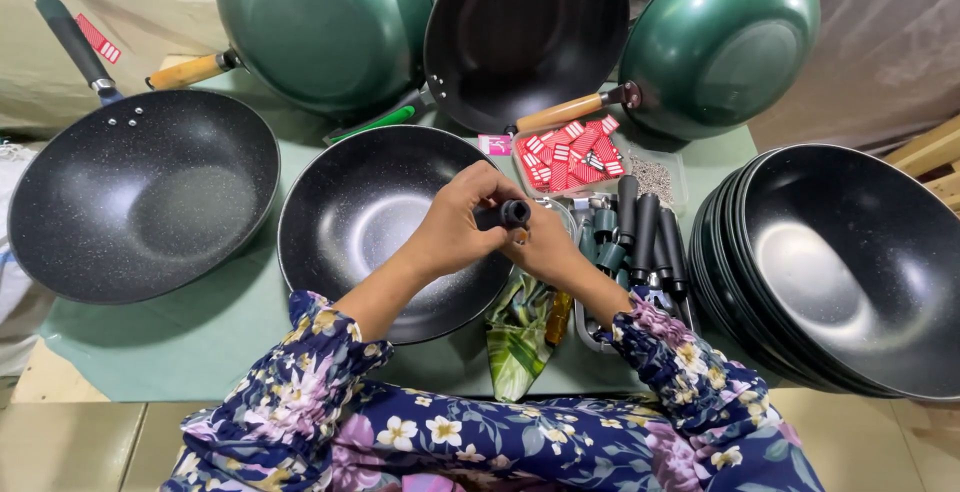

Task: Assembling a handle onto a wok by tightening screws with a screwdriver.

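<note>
**Head view: both hands on a black handle over a handle-less wok**

Head view, largest first. Stack of nested black non-stick wok bowls [850,272] fills the right of the frame, no handles on them, piled to save room and within reach. Speckled black wok with dark handle [140,192] sits at left, flat on the pale green table mat [190,342]. Along the top edge three pans lean up on their sides: green wok with wooden handle [320,22] upper left, black wok with wooden handle [525,32] top centre, second green wok [720,37] upper right; tilted, they likely take less mat.

Centre: bare black wok bowl [370,222], no handle, right in front of the person. Over its right rim the left hand [455,227] and right hand [545,247] meet, both clenched on a short black cylindrical handle [505,215], end facing camera. Held above the bowl, just beside the rim; whether it touches the rim, cannot tell.

Right of the hands: tray of loose black handles [645,242], standing close for picking. Above it, heap of small red tags [570,152] and a clear box of small metal bits [655,177]. Below the hands, a green leaf-print pouch [520,337].
</note>
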